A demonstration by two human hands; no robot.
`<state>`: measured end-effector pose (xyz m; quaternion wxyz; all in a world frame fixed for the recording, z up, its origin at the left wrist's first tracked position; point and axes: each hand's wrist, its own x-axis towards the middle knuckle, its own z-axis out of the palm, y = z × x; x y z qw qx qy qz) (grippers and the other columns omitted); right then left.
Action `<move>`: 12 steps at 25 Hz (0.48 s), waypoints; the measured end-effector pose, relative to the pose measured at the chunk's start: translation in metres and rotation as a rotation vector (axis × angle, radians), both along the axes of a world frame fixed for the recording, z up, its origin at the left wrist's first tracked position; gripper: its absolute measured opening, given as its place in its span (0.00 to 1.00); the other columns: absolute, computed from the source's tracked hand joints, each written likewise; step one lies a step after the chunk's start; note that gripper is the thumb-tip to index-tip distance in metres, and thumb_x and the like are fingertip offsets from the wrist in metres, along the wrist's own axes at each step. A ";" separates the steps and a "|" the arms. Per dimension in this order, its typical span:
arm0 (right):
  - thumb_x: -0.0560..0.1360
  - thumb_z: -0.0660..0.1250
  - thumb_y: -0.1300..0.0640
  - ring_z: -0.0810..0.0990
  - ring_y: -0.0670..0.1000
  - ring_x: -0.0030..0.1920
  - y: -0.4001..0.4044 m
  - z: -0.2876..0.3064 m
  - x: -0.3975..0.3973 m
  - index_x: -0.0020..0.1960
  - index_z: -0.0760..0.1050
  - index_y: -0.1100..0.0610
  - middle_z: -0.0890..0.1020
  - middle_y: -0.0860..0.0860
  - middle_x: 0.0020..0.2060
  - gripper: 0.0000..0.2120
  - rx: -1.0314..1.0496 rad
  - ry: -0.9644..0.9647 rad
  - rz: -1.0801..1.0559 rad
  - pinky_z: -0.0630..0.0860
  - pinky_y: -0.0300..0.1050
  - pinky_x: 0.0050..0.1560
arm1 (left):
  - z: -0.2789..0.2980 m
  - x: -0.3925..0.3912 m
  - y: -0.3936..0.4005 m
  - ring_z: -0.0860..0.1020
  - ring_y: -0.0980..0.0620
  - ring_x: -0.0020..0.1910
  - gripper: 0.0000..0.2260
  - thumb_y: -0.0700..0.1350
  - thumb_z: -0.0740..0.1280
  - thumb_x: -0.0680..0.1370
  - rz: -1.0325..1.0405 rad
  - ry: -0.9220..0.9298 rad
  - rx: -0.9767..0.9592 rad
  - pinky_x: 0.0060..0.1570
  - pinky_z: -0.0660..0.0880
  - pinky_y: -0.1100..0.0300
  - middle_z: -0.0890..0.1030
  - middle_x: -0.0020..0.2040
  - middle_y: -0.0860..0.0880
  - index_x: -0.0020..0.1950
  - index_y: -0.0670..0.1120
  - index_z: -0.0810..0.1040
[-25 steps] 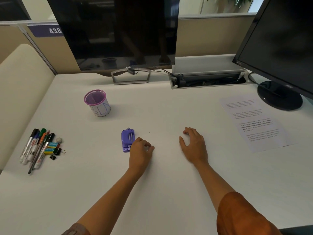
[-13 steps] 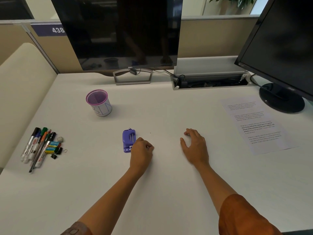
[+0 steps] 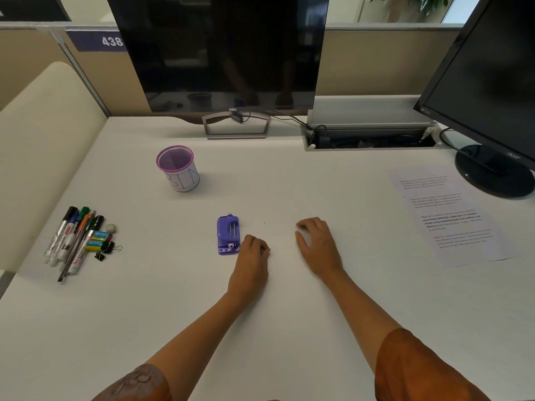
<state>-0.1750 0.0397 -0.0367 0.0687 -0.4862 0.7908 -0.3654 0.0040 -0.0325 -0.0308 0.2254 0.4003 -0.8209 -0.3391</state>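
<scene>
Fingers (image 3: 256,243) of the left hand (image 3: 250,261) are sitting clenched just beside the stapler (image 3: 228,234), risking knocking it askew, while the right hand (image 3: 318,246) is lying slack.

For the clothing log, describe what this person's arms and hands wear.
The left hand and right hand are bare: no gloves, rings or watch visible. Forearms bare too. Rust-orange sleeves: right sleeve plain, left sleeve with a pale patterned patch.
</scene>
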 end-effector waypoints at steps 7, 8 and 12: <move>0.77 0.72 0.57 0.78 0.48 0.53 -0.061 0.002 0.041 0.56 0.80 0.58 0.79 0.50 0.53 0.10 -0.014 -0.225 0.138 0.76 0.38 0.56 | -0.004 0.005 0.002 0.72 0.59 0.40 0.02 0.39 0.62 0.82 0.002 0.041 0.043 0.43 0.69 0.71 0.71 0.51 0.49 0.51 0.41 0.73; 0.76 0.73 0.57 0.79 0.47 0.51 -0.065 0.003 0.041 0.55 0.80 0.58 0.80 0.50 0.52 0.09 -0.024 -0.249 0.123 0.77 0.37 0.55 | -0.004 0.006 0.002 0.72 0.59 0.40 0.02 0.39 0.62 0.82 0.001 0.040 0.051 0.43 0.70 0.71 0.71 0.51 0.49 0.51 0.41 0.73; 0.74 0.75 0.58 0.78 0.44 0.44 -0.068 0.002 0.038 0.53 0.81 0.58 0.81 0.50 0.48 0.09 -0.037 -0.276 0.077 0.74 0.27 0.47 | -0.005 0.006 0.000 0.73 0.58 0.41 0.03 0.40 0.61 0.83 -0.008 0.036 0.063 0.45 0.71 0.70 0.71 0.51 0.50 0.52 0.41 0.73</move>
